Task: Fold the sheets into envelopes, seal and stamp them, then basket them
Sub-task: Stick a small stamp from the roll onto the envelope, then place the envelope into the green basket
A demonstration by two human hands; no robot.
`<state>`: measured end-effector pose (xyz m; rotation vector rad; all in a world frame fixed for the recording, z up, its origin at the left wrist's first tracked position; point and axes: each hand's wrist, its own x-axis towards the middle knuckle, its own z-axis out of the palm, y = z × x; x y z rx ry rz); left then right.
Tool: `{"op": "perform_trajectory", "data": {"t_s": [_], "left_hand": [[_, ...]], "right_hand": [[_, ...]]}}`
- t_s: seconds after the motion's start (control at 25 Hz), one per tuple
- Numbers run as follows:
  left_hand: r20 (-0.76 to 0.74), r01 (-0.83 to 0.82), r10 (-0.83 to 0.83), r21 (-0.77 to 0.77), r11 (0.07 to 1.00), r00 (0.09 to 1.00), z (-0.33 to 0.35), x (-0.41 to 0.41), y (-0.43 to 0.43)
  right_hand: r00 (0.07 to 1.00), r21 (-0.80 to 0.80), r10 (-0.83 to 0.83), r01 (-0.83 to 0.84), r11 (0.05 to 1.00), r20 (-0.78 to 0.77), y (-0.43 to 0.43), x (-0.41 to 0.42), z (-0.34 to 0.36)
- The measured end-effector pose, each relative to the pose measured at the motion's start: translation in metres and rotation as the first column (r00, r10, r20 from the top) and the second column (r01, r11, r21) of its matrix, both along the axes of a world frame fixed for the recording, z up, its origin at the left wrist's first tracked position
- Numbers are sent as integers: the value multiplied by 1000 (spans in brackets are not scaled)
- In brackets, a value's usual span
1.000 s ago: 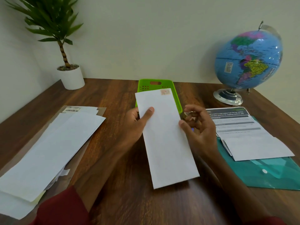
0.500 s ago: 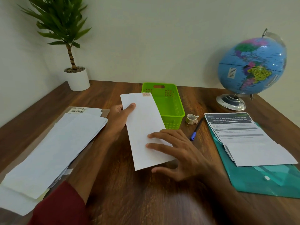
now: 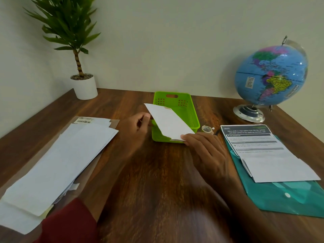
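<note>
A white envelope (image 3: 168, 122) with a small stamp near its far end hangs tilted over the green basket (image 3: 192, 114) at the table's middle back. My left hand (image 3: 135, 126) pinches its left edge. My right hand (image 3: 204, 149) holds its near corner with the fingertips. A stack of white envelopes (image 3: 57, 165) lies at the left. Printed sheets (image 3: 263, 151) rest on a teal folder (image 3: 287, 195) at the right.
A small tape roll (image 3: 206, 129) and a dark pen (image 3: 217, 132) lie between the basket and the printed sheets. A globe (image 3: 270, 76) stands at the back right. A potted plant (image 3: 85, 85) stands at the back left corner, against the wall.
The envelope has been lifted off the table and moved back and right, over the basket. My right hand went from lying flat on it to gripping its near corner.
</note>
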<state>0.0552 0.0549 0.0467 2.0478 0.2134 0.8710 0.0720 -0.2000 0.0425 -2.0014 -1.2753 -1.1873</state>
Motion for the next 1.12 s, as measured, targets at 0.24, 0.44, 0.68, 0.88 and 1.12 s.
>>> {"op": "perform_trajectory", "data": {"t_s": [0.24, 0.44, 0.68, 0.88, 1.12], "left_hand": [[14, -57, 55, 280, 958, 998, -11, 4, -6], [-13, 8, -5, 276, 961, 1000, -14, 4, -6], [15, 20, -25, 259, 966, 1000, -15, 3, -7], [13, 14, -18, 262, 965, 1000, -14, 3, -9], [14, 12, -16, 252, 968, 1000, -15, 4, -9]], "right_hand": [[995, -66, -62, 67, 996, 73, 11, 5, 10], [991, -56, -108, 112, 992, 80, 36, 22, 26], [981, -105, -187, 192, 976, 54, 63, 52, 32], [974, -211, -184, 154, 965, -135, 64, 68, 21], [956, -280, -159, 87, 956, -247, 59, 54, 23]]}}
